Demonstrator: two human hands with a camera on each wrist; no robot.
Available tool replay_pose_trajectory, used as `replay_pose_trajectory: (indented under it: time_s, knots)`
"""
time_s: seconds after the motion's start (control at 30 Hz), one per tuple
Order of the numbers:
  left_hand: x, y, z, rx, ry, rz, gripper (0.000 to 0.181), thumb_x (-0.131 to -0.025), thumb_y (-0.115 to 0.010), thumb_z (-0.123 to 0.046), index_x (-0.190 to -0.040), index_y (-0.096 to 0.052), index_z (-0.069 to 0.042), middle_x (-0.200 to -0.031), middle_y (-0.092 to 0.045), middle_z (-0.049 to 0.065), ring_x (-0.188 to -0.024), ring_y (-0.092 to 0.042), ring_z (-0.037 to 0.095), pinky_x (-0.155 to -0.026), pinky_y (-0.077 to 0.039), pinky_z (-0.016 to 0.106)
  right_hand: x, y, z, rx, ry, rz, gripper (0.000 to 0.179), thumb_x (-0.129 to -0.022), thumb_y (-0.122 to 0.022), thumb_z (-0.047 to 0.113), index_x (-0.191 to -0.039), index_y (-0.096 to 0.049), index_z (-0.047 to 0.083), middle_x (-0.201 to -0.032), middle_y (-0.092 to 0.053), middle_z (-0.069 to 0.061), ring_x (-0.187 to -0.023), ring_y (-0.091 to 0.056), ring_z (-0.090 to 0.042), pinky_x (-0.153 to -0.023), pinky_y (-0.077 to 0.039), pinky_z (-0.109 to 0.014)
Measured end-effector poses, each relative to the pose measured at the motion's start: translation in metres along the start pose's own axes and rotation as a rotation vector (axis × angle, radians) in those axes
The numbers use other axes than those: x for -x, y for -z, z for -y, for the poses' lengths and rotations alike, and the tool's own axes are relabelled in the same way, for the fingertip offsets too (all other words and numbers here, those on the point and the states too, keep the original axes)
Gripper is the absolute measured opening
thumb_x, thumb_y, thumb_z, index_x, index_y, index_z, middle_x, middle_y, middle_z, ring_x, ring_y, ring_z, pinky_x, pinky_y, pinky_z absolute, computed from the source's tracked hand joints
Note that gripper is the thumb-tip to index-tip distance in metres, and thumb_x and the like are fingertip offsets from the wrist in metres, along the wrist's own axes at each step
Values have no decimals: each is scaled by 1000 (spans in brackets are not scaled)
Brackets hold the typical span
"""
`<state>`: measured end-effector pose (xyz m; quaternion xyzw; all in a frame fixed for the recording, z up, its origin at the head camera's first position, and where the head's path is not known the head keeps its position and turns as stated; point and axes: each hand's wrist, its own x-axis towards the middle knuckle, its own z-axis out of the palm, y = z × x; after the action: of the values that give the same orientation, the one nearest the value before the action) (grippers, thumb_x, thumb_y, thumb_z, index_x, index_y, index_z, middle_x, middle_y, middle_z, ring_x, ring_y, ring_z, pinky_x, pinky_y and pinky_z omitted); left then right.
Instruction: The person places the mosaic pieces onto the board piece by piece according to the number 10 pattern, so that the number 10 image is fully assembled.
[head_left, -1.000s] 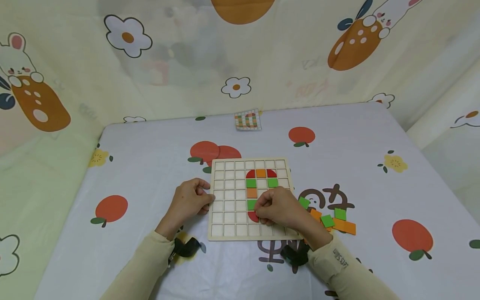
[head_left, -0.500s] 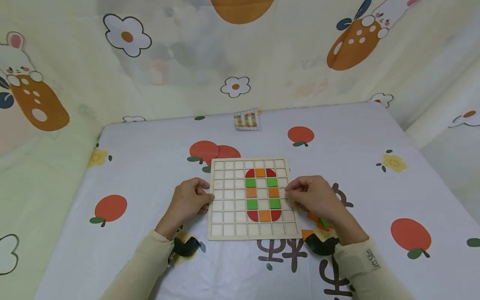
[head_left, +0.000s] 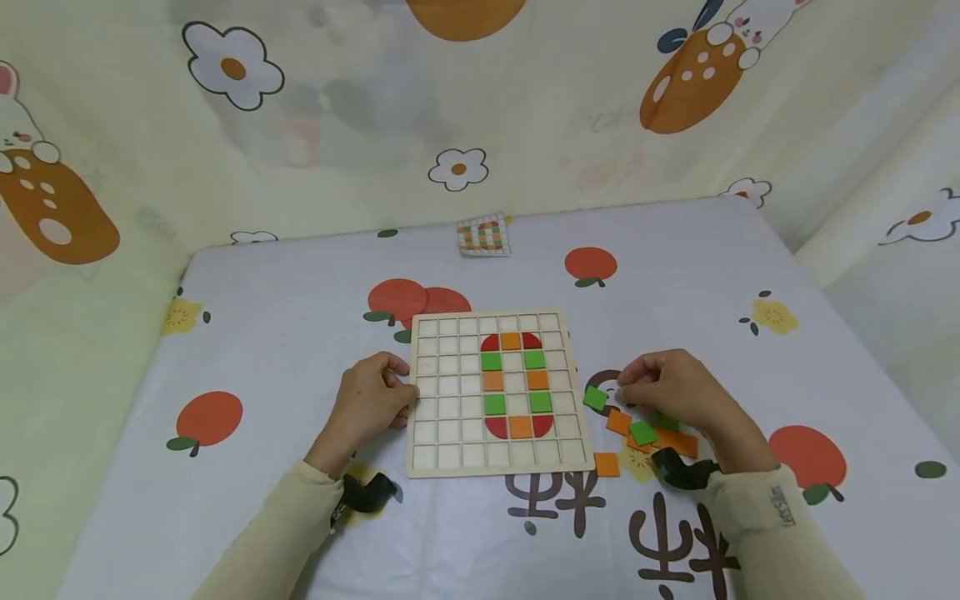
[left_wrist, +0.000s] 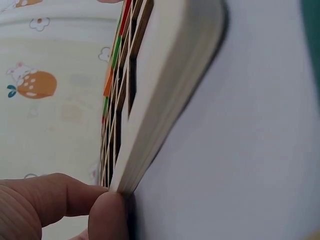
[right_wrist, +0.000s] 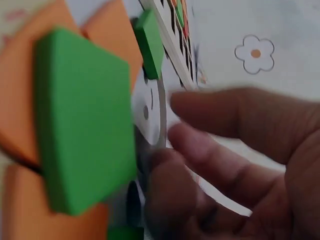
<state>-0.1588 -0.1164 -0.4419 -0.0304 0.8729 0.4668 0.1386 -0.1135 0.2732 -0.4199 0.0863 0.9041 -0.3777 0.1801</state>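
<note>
A pale wooden grid board [head_left: 442, 457] lies on the table, its right half bearing a ring of red, orange and green tiles. At the board's left edge, my left hand [head_left: 369, 400] pinches the rim between thumb and fingers; the left wrist view shows the fingertips right at the wooden edge [left_wrist: 165, 100]. My right hand [head_left: 678, 387] is off the board, over the loose tiles at its right. Between its thumb and fingers nothing shows in the right wrist view. Close by are a green tile [head_left: 596, 397], another green tile [head_left: 642, 432] and an orange tile [head_left: 618, 422].
Near the board's lower right corner lies a separate orange tile [head_left: 607, 465]. A small pattern card [head_left: 483, 236] rests at the back of the table, against the printed curtain [head_left: 360, 200]. Fruit and dark lettering are printed on the tablecloth [head_left: 285, 317].
My right hand has moved from the board's lower middle, past its right edge, to the loose tiles. The left hand keeps its place at the rim. The head view has shifted slightly.
</note>
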Motion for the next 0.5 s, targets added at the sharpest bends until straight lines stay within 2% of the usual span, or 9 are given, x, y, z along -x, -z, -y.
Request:
replay_pose_trajectory:
  time_s: [0.13, 0.33, 0.5]
  knots:
    - [0, -1, 0, 0, 0, -16, 22, -88, -76, -3, -107, -64, -1, -80, -61, 10, -50, -64, 16, -51, -59, 28, 8, -5, 1, 77, 75, 52, 26, -86, -83, 22, -103, -73, 6, -81, -59, -5, -81, -55, -22, -64, -47, -31]
    - [0, -2, 0, 4, 0, -36, 22, -87, -75, -2, -106, -64, -1, -80, -61, 10, -50, -63, 16, -51, -59, 28, 22, -13, 8, 97, 163, 39, 28, -80, -90, 18, -99, -73, 8, -83, -55, -3, -82, -53, -22, -61, -46, -29]
    - [1, -3, 0, 4, -14, -45, 21, -86, -74, -1, -105, -65, 0, -79, -60, 10, -50, -63, 16, -50, -58, 28, 40, -23, 11, 102, 223, 117, 26, -75, -91, 10, -94, -74, 10, -68, -55, 1, -66, -53, -17, -53, -42, -26]
